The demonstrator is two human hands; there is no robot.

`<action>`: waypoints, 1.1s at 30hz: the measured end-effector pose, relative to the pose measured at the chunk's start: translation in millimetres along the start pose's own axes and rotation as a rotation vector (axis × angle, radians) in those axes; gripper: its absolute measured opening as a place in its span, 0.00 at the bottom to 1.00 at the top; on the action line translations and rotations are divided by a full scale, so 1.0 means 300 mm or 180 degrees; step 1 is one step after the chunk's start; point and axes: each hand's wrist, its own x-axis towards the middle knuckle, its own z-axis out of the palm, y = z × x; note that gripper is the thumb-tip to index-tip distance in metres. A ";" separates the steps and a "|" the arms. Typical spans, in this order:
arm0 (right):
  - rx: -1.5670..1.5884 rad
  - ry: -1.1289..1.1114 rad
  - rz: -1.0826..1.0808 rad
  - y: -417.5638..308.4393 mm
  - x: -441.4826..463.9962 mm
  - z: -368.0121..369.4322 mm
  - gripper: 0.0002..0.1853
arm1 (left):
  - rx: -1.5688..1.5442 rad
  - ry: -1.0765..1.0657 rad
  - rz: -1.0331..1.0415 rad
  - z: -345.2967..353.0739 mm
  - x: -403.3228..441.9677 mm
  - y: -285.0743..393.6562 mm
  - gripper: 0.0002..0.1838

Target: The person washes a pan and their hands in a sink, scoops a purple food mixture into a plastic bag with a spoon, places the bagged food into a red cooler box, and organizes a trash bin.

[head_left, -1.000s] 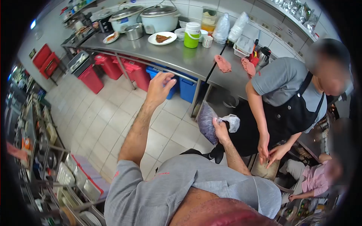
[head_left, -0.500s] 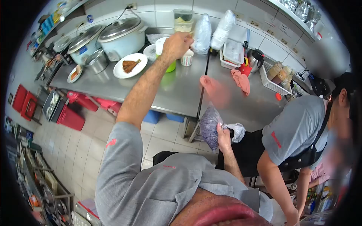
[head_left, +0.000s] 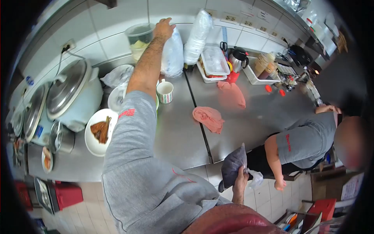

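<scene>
My left hand (head_left: 163,29) is raised at the back of the steel counter, at the top of a wrapped plastic stack (head_left: 172,54). Its fingers are stretched and slightly apart; I see nothing held in them, and cannot tell whether they touch the wrap. A clear tub (head_left: 138,37) with pale contents stands just left of it. Low on the right, my right hand (head_left: 240,182) grips the gathered neck of a plastic bag (head_left: 233,165) filled with something dark purple. This bag hangs in front of the counter edge.
Along the counter are a white plate (head_left: 92,143) with brown food, a striped cup (head_left: 165,93), rice cookers (head_left: 72,91), pink cloths (head_left: 209,119) and a bottle basket (head_left: 257,78). A co-worker in a grey shirt (head_left: 307,140) bends close on the right.
My view has swung and come closer to the counter. My left hand has moved from beside the tub to the wrapped stack, fingers loosened. The purple bag remains in my right hand.
</scene>
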 end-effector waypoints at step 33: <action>-0.0348 0.0670 0.0372 0.010 -0.395 0.203 0.28 | -0.2053 0.0895 0.2462 -0.752 -0.130 0.504 0.09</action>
